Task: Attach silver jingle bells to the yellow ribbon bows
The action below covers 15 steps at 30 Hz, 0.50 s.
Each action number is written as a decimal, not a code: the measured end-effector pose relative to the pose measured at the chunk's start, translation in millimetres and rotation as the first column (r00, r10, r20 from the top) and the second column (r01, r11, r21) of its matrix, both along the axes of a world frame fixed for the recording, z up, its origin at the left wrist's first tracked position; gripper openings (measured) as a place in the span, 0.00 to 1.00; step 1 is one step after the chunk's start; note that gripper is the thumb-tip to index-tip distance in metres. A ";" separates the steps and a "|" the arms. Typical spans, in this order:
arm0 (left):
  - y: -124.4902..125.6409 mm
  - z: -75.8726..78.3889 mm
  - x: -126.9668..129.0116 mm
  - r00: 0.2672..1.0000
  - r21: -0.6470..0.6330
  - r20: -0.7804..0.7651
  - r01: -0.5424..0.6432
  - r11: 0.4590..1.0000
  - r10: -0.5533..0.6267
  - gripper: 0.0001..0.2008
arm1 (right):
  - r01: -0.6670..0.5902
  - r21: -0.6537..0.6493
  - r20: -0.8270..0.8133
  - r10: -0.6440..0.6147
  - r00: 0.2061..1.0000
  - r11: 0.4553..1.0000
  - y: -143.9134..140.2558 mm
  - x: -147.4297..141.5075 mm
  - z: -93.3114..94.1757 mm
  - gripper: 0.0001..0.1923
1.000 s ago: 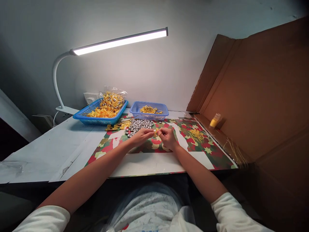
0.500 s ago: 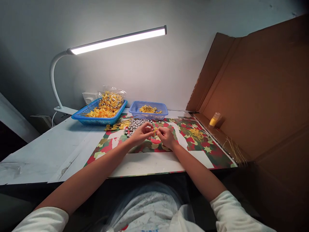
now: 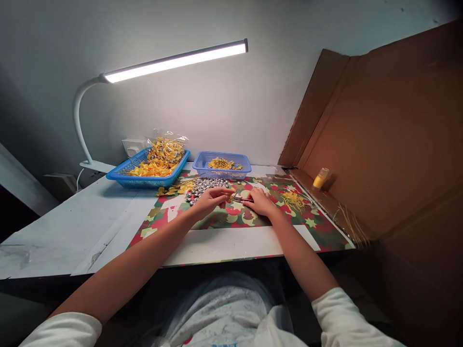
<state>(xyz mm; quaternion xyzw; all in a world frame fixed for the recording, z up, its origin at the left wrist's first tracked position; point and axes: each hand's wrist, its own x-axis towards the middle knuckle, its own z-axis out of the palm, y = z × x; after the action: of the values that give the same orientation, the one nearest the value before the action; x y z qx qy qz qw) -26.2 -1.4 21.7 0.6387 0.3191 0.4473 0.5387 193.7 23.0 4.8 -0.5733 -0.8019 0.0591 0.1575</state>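
While flat, right hand point(image 3: 259, 201) on mat point(image 3: 217, 219)

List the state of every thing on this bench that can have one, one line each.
Desk lamp: switched on.
Large blue basket: holds yellow pieces and a clear bag.
Clear bag: full, standing in the basket.
Small blue basket: part filled with yellow pieces.
Silver bells: loose in a heap on the mat.
Left hand: pinching a small piece.
Right hand: flat on the mat, on a thin tool.

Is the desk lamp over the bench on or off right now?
On. The lamp bar glows bright white along its length and throws a pale patch on the wall behind the blue baskets.
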 end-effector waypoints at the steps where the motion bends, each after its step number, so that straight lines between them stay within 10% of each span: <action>1: 0.3 -0.7 -0.3 1.000 -0.006 0.003 -0.003 1.000 0.003 0.18 | 0.006 0.009 -0.004 -0.006 1.000 1.000 -0.2 -1.5 -1.1 0.11; 15: 2.8 -3.5 -2.3 0.983 0.081 0.065 -0.176 0.981 0.171 0.26 | -0.106 0.214 -0.532 0.207 0.821 0.971 -31.9 -23.0 10.5 0.11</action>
<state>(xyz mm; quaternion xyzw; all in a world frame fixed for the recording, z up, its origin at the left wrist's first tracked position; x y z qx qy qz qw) -28.5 1.4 18.2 0.6179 0.3381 0.5241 0.4787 170.7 -8.9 15.3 -0.4480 -0.7689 0.1636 0.4259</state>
